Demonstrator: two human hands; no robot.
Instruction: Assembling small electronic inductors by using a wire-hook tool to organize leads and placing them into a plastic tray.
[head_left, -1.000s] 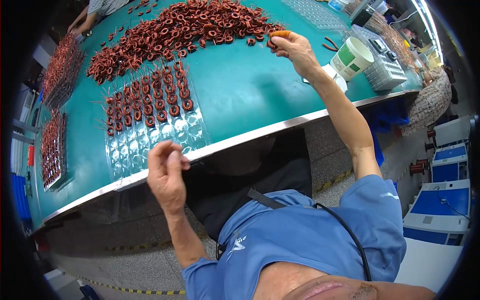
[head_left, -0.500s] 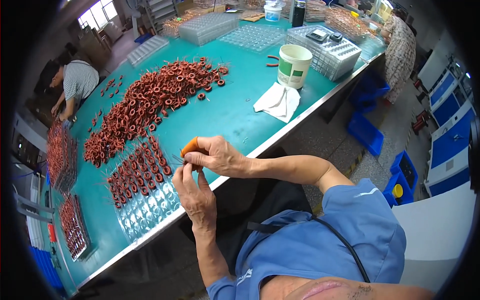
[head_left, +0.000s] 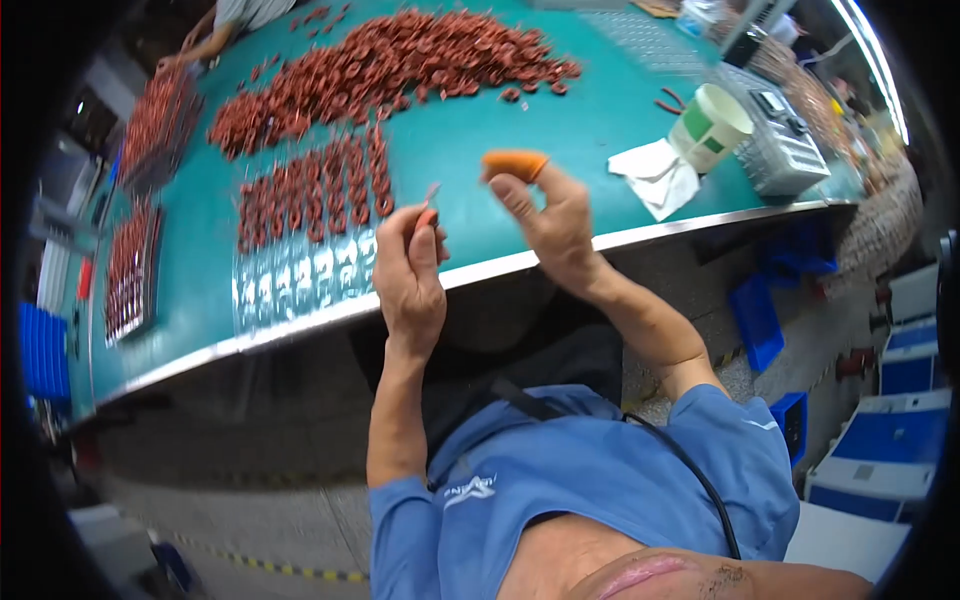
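My left hand (head_left: 412, 285) is closed near the table's front edge, thumb and fingers pinching a small red coil (head_left: 430, 214) with thin wire leads sticking up; the fingers cover most of it. My right hand (head_left: 560, 220), slightly blurred, is raised to the right of it. Its thumb stands apart from the index finger, which wears an orange finger cot (head_left: 516, 163), and I see nothing between them. Left of my hands lies a clear plastic tray (head_left: 300, 290), its far part filled with rows of red ring coils (head_left: 315, 195).
A large heap of red coils (head_left: 400, 65) covers the back of the green table (head_left: 470, 130). Filled trays (head_left: 130, 270) stand at the left. A white cloth (head_left: 655, 180), a bucket (head_left: 712, 125) and pliers (head_left: 670, 100) lie to the right. Another person's arm (head_left: 210, 45) reaches in at the far left.
My hands, together at first, have come apart: the right has moved away to the right, the left keeps the coil. The view has turned and tilted downward.
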